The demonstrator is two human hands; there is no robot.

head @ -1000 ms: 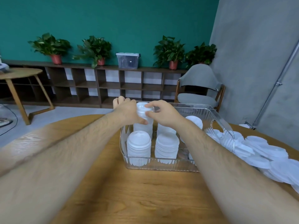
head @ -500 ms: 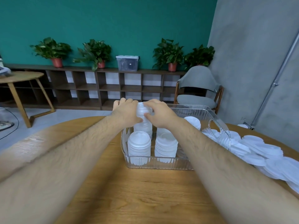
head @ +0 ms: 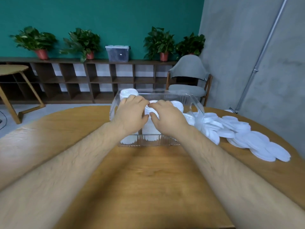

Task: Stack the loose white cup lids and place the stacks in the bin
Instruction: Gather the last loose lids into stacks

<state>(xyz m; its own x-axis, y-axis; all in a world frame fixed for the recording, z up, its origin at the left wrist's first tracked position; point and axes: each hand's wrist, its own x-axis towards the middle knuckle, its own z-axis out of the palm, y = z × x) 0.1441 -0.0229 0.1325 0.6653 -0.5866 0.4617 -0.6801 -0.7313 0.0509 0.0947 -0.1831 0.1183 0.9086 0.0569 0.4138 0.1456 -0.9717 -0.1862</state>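
**Both hands gripping a stack of lids inside the bin**

At the far left of the frame a wooden side table [head: 14, 70] is standing on the floor. Behind it a low dark shelf [head: 82, 80] is running along the green wall, carrying potted plants [head: 35, 39] and a clear storage box [head: 117, 53].

In the lower half, two bare forearms are reaching forward over the round wooden worktop [head: 148, 179]. The left hand [head: 132, 114] is curling round the left side of a stack of lids [head: 151, 128], with its thumb pressing on the near face. The stack is standing upright in the front part of the clear bin [head: 158, 92], at the centre of the frame. The right hand [head: 169, 119] is grasping the same stack from the right, fingertips lying on the top lid and thumb on the side, and the fingertips of both hands are almost meeting over the top.

More white stacks are standing in the bin: one at the rear left [head: 128, 93], one at the front left [head: 128, 139] showing below the left wrist, and one at the rear right [head: 177, 104].

Right of the bin, loose lids [head: 242, 129] are lying in an overlapping spread on the worktop, the nearest ones just beside the bin's wall. Beyond them a grey chair [head: 188, 73] is standing by the grey wall, and a metal pipe [head: 262, 52] is slanting up at the upper right.
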